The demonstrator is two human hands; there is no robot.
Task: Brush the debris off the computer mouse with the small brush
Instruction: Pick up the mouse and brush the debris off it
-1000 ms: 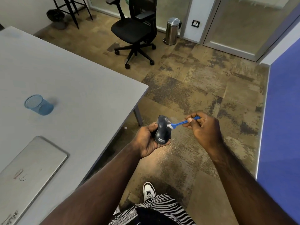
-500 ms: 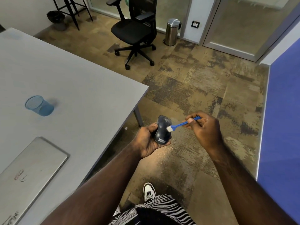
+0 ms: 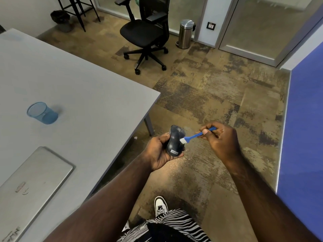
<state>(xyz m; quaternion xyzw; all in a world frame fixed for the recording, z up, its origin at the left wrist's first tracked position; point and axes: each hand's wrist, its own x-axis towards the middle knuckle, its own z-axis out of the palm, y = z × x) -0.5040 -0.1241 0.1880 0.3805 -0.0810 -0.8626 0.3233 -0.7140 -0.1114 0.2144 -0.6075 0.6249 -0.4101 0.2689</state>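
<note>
Cradling light, smooth-shelled mouse (image 3: 174,142) clamped in left hand (image 3: 160,151), right hand (image 3: 221,138) pinches slim brush (image 3: 194,136) handle, bristles touching at 3 o'clock; grip sides firmly.

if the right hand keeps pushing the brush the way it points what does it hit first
Probably the dark blue computer mouse: the right hand aims the small blue brush leftward, with its white bristles apparently already on the mouse's side.
</note>
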